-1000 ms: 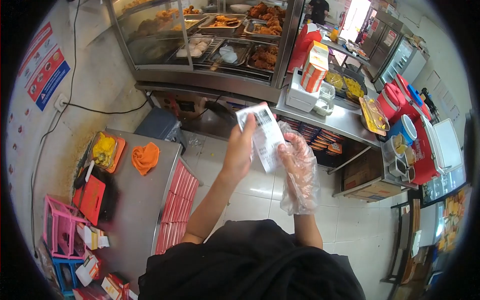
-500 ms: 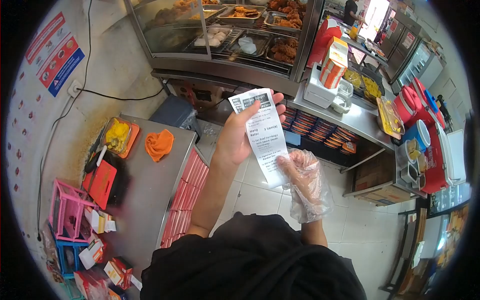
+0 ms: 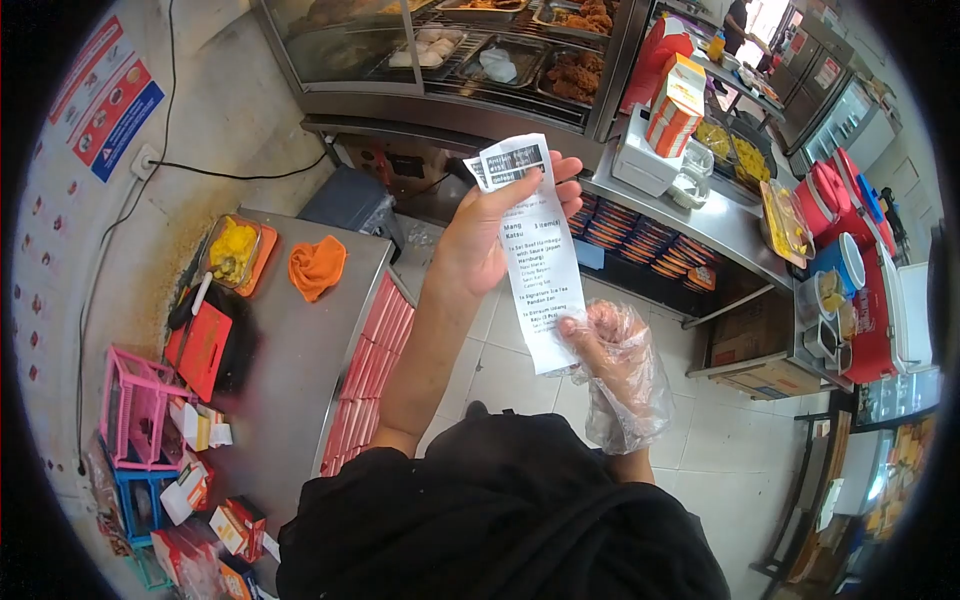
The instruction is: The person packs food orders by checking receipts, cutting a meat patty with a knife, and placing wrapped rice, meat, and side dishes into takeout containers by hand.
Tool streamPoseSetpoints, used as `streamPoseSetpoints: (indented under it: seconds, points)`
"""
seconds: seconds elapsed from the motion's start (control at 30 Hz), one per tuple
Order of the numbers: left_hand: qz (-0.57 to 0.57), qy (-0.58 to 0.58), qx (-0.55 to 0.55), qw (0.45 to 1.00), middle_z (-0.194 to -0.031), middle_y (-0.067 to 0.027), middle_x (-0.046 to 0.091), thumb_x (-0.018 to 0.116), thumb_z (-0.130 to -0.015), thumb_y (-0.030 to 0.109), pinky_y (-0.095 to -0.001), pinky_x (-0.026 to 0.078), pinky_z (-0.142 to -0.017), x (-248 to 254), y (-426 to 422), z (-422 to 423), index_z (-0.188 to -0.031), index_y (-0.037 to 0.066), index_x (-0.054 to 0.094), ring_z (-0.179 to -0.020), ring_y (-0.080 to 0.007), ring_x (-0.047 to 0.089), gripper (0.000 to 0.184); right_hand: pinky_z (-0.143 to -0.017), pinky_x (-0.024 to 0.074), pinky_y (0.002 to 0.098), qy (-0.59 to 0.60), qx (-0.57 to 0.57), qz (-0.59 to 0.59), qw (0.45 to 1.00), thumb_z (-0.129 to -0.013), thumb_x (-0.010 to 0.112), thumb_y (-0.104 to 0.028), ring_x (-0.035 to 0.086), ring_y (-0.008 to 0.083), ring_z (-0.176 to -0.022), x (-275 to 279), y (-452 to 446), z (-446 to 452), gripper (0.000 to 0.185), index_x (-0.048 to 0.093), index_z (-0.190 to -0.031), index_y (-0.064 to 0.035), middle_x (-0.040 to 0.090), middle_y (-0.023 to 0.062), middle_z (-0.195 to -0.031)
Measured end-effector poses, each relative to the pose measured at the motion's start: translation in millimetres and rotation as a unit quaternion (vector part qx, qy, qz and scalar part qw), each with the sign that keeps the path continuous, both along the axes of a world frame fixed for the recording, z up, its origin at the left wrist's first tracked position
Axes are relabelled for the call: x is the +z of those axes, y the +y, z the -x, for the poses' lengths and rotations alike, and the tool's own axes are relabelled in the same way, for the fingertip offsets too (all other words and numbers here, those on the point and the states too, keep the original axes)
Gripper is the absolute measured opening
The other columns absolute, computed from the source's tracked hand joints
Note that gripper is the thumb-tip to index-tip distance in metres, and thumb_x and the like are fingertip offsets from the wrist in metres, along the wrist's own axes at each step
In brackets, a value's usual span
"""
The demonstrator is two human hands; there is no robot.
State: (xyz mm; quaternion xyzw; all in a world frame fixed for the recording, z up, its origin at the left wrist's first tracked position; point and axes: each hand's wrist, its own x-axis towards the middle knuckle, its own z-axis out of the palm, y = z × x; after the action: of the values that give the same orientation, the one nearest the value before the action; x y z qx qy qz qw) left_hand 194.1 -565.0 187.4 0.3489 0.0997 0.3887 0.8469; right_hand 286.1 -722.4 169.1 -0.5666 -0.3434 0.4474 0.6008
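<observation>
Holding a long paper receipt (image 3: 548, 285) near its top, the left hand (image 3: 478, 240) has its thumb across the printed face and its fingers spread behind. The right hand (image 3: 612, 350), inside a loose clear plastic glove (image 3: 640, 400), pinches the lower end between thumb and fingers. The receipt hangs between the two, print upward, over the tiled floor (image 3: 505, 385); another paper edge shows behind its upper corner. Principal hazards, as judged: uneven pull by the two hands could tear the thin sheet; slack glove film could let the lower end slip; any grease on the glove could smear the print; a loosened grip could drop the paper to the floor. Farther out, at left, a steel worktop (image 3: 300, 345) bears an orange cloth (image 3: 317, 268) and a tub of yellow food (image 3: 233, 250); ahead stands a display cabinet (image 3: 470, 112) with trays of fried food
</observation>
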Motion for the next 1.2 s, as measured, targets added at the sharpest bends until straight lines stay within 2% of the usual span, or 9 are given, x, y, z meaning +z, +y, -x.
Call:
streamPoseSetpoints:
  seconds: [0.27,0.37,0.47,0.6,0.67,0.77,0.9,1.1,1.2]
  points:
    - [0.047,-0.028,-0.032,0.998,-0.107,-0.0117,0.059,0.049,-0.091,0.019,-0.0354,0.049,-0.088,-11,-1,-1,-0.118,0.001,0.048,-0.092,-0.0182,0.06,0.033,-0.044,0.0357,0.0188,0.013,-0.006,0.017,1.0,-0.08,0.065,-0.011,0.05,0.0046,-0.05,-3,-4,-7,0.011,0.06,-0.074,-0.0026,0.06,0.0024,-0.063]
    - [0.054,-0.025,-0.007,0.998,-0.111,-0.0161,0.056,0.039,-0.094,0.022,-0.0385,0.05,-0.082,-14,1,-4,-0.119,0.004,0.046,-0.086,-0.0214,0.06,0.031,-0.046,0.0368,0.0192,-0.003,0.037,0.002,0.999,-0.08,0.065,-0.011,0.05,0.0049,-0.053,-4,-6,-16,0.011,0.059,-0.078,-0.0023,0.06,0.0022,-0.064]
    - [0.048,-0.077,-0.034,0.995,-0.111,-0.0162,0.056,0.037,-0.095,0.023,-0.0386,0.051,-0.08,-16,0,-6,-0.126,0.009,0.041,-0.081,-0.0196,0.06,0.033,-0.051,0.0387,0.0194,0.004,0.054,0.005,0.999,-0.078,0.067,-0.009,0.051,0.0049,-0.059,-6,-3,-27,0.019,0.057,-0.092,-0.0017,0.062,0.004,-0.075]
    - [0.031,-0.087,-0.073,0.993,-0.112,-0.0114,0.054,0.04,-0.094,0.023,-0.0362,0.051,-0.079,-17,-5,-13,-0.133,0.012,0.033,-0.08,-0.0154,0.058,0.04,-0.061,0.0396,0.0186,0.01,0.061,-0.165,0.984,-0.073,0.071,-0.004,0.049,0.0048,-0.082,-15,19,-37,0.045,0.049,-0.112,-0.0032,0.055,0.0042,-0.094]
    - [0.034,-0.093,-0.097,0.99,-0.112,-0.0116,0.054,0.04,-0.095,0.023,-0.0365,0.051,-0.08,-21,-6,-17,-0.133,0.013,0.032,-0.08,-0.0157,0.058,0.041,-0.062,0.0396,0.0199,0.023,0.091,-0.171,0.981,-0.073,0.071,-0.008,0.046,0.0048,-0.085,-14,31,-39,0.04,0.052,-0.108,-0.0029,0.052,0.0026,-0.094]
    - [0.04,-0.128,-0.129,0.983,-0.113,-0.0164,0.054,0.033,-0.096,0.027,-0.0394,0.051,-0.08,-23,-4,-19,-0.131,0.011,0.034,-0.086,-0.0214,0.06,0.038,-0.054,0.0347,0.0212,-0.109,0.08,-0.12,0.984,-0.077,0.069,-0.016,0.044,0.0034,-0.068,-17,31,-48,0.019,0.058,-0.086,-0.0038,0.051,-0.0024,-0.075]
    - [0.013,-0.089,-0.072,0.993,-0.113,-0.0121,0.054,0.037,-0.095,0.029,-0.0409,0.047,-0.09,-22,0,-12,-0.132,0.01,0.033,-0.089,-0.019,0.058,0.043,-0.048,0.0277,0.0212,-0.157,0.07,-0.045,0.984,-0.082,0.064,-0.021,0.038,0.0028,-0.053,-25,27,-49,0.021,0.057,-0.07,-0.0057,0.045,-0.0066,-0.056]
    - [0.006,-0.045,-0.037,0.998,-0.106,-0.0098,0.056,0.038,-0.094,0.028,-0.0437,0.043,-0.094,-16,-4,-12,-0.13,0.008,0.035,-0.09,-0.0191,0.058,0.041,-0.048,0.0275,0.0218,-0.13,0.04,-0.015,0.991,-0.084,0.061,-0.021,0.037,0.0023,-0.055,-20,25,-40,0.023,0.057,-0.067,-0.0058,0.046,-0.0066,-0.057]
    - [-0.008,-0.1,-0.07,0.992,-0.088,-0.0055,0.055,0.039,-0.095,0.025,-0.0382,0.048,-0.082,-26,8,-10,-0.124,0.006,0.04,-0.076,-0.0141,0.054,0.034,-0.049,0.0288,0.0229,-0.202,0.06,-0.028,0.977,-0.085,0.061,-0.02,0.037,0.0027,-0.055,-26,24,-44,0.023,0.058,-0.068,-0.0046,0.047,-0.0063,-0.058]
